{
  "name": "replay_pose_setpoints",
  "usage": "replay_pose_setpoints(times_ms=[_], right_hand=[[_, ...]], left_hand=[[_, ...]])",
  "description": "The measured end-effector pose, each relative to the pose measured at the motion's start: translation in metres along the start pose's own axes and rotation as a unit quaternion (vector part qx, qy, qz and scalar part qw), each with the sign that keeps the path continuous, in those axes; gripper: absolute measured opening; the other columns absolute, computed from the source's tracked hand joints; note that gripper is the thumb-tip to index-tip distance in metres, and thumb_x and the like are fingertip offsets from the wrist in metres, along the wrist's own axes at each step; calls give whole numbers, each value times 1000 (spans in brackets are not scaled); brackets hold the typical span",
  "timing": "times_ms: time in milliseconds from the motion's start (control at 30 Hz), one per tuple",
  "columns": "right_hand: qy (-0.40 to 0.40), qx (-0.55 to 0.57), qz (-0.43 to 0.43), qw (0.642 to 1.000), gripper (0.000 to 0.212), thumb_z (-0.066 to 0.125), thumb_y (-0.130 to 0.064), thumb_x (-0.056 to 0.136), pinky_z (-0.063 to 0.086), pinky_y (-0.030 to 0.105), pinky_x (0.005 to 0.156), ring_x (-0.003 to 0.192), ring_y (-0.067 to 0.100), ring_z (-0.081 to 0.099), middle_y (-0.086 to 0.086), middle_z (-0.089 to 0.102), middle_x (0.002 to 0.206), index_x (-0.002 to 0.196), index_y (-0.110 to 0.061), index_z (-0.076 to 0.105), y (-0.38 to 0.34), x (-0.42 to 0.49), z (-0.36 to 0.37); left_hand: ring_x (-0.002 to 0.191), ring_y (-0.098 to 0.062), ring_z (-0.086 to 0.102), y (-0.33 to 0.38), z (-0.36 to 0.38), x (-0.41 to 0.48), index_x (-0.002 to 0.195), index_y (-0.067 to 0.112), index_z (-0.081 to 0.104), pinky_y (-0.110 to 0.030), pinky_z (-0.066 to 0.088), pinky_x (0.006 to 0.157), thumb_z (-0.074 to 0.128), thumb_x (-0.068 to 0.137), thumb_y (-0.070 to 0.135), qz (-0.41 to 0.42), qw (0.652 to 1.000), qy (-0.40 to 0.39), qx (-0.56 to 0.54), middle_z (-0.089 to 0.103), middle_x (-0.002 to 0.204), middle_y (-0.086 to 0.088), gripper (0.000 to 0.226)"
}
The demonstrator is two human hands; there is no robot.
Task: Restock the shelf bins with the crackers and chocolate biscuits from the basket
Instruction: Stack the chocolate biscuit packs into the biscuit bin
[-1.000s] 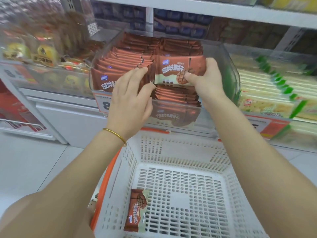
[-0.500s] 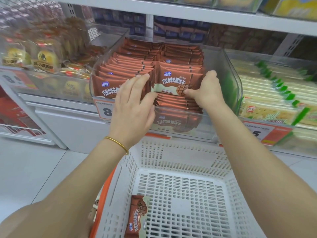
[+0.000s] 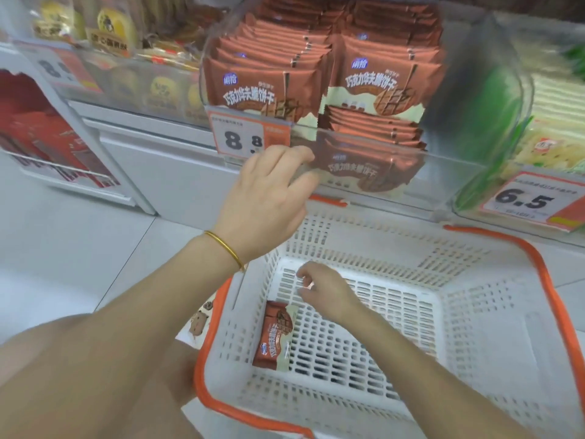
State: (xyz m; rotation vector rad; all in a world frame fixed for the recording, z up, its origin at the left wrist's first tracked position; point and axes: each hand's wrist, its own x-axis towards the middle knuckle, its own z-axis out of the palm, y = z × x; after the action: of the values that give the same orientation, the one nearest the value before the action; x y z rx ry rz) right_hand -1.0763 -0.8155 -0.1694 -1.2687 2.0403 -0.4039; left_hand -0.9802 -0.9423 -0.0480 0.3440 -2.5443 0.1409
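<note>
Brown chocolate biscuit pack point(image 3: 277, 335) lies flat at left of basket point(image 3: 411, 242) floor, long axis near-to-far, just left of and below right hand point(image 3: 323, 291), which is loosely curled and empty. Left hand point(image 3: 269, 191), fingers relaxed, touches bin point(image 3: 468, 74) front, farther off.

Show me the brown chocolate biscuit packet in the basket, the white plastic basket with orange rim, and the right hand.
Brown chocolate biscuit packet point(image 3: 274, 335): head view, middle of wrapper.
White plastic basket point(image 3: 493, 343): head view, bare right wall.
Right hand point(image 3: 326, 294): head view, back of hand.
</note>
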Motion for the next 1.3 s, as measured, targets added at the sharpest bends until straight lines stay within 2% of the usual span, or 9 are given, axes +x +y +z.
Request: replay_pose_setpoints(times_ms=[100, 233, 367, 533, 633, 733, 867, 1033, 1300], right_hand=[[-125, -38, 51, 990, 51, 59, -20, 91, 43, 35, 96, 120, 26, 49, 10, 46, 136, 137, -12, 38, 30, 21, 73], [-139, -141, 38, 979, 77, 64, -23, 86, 40, 46, 102, 134, 29, 31, 6, 27, 150, 148, -18, 19, 42, 39, 117], [-131, -211, 32, 968, 78, 59, -26, 90, 36, 47, 104, 141, 25, 18, 0, 17, 155, 150, -21, 11, 44, 49, 122], [-128, -161, 59, 977, 55, 62, -25, 87, 44, 39, 93, 124, 28, 43, 9, 41, 134, 135, -13, 38, 40, 57, 113], [-157, -81, 71, 982, 21, 69, -25, 85, 47, 30, 67, 94, 25, 58, 5, 50, 98, 86, -12, 53, 43, 55, 103], [-181, 4, 73, 981, 27, 71, -24, 85, 44, 27, 71, 91, 19, 54, 0, 52, 95, 102, -6, 63, 39, 37, 76], [-44, 134, 57, 988, 15, 71, -18, 82, 53, 32, 71, 83, 18, 62, 3, 62, 90, 93, -8, 64, 22, -3, -6], [175, 294, -10, 940, 17, 72, -5, 81, 57, 32, 69, 78, 18, 69, 5, 70, 84, 88, -18, 64, -11, -75, -121], [434, 263, -104, 855, 18, 69, -9, 82, 41, 6, 61, 67, -3, 56, -11, 61, 81, 90, -20, 58, -60, -79, -201]], left_hand=[[103, -38, 55, -3, 2, -11, 91, 2, 64, -46, 46, 78, 52, 73, 0, -8, 999, -46, -5, 59, 119, -19, 22], [108, -38, 53, -6, 5, -13, 90, 2, 64, -48, 47, 80, 53, 74, 0, -12, 998, -65, -22, 57, 121, -20, 20], [107, -37, 54, -6, 14, -10, 84, 2, 65, -46, 46, 79, 53, 71, 1, -10, 997, -65, -31, 60, 117, -19, 18], [106, -36, 53, -4, 20, -6, 81, 3, 64, -45, 44, 78, 53, 72, 2, 9, 997, -72, -25, 60, 115, -19, 14], [103, -37, 55, -2, 21, -6, 80, 3, 64, -44, 45, 77, 54, 71, 1, 14, 997, -75, -22, 62, 112, -18, 14], [97, -35, 56, 2, 20, -6, 82, 4, 65, -42, 43, 76, 50, 73, 4, 16, 997, -69, -23, 63, 103, -14, 17], [94, -32, 56, 11, 22, -3, 88, 10, 67, -41, 48, 76, 45, 80, 18, -2, 995, -84, -53, 64, 92, -5, 25], [100, -24, 52, 19, 6, 24, 105, 18, 64, -40, 43, 85, 32, 86, 49, -75, 981, -94, -152, 64, 102, 3, 49], [95, -15, 49, 3, -40, 85, 116, 9, 57, -29, 40, 86, 50, 87, 30, -117, 963, 122, -211, 54, 104, 2, 36]])
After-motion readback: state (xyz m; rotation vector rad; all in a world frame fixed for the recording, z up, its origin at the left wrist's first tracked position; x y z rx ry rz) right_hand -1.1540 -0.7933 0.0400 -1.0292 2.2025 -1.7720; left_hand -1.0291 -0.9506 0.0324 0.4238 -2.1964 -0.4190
